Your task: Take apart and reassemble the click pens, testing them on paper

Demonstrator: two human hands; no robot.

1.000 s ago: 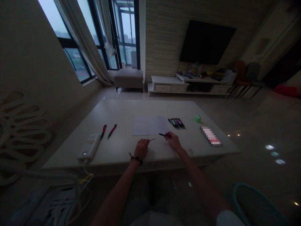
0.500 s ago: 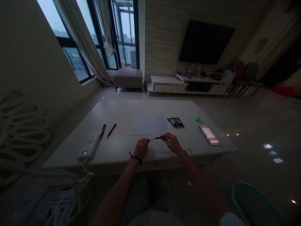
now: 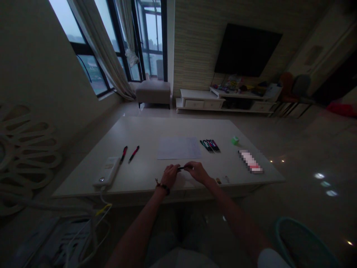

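Between my two hands, just above the near part of the white table (image 3: 139, 126), is a short dark pen (image 3: 181, 168). My left hand (image 3: 170, 175) is closed on its left end, with the fingertips pinching. My right hand (image 3: 198, 172) pinches the right end; its fingers hide much of that side. A sheet of paper (image 3: 178, 148) lies flat just beyond the hands. Several pens (image 3: 210, 146) rest side by side to the right of the paper. Two red and black pens, one nearer the left (image 3: 123, 155) and another (image 3: 134, 154), lie apart on the left.
A white power strip (image 3: 107, 172) with a cable sits at the table's left. On the right are a small green object (image 3: 235, 140) and a blurred-out phone-like item (image 3: 251, 162). Small brown bits (image 3: 218, 181) lie near the front edge, by my right forearm.
My hands have come closer together. The thin rod that showed between the fingers is no longer visible; only a short dark length shows. The view has shifted slightly.
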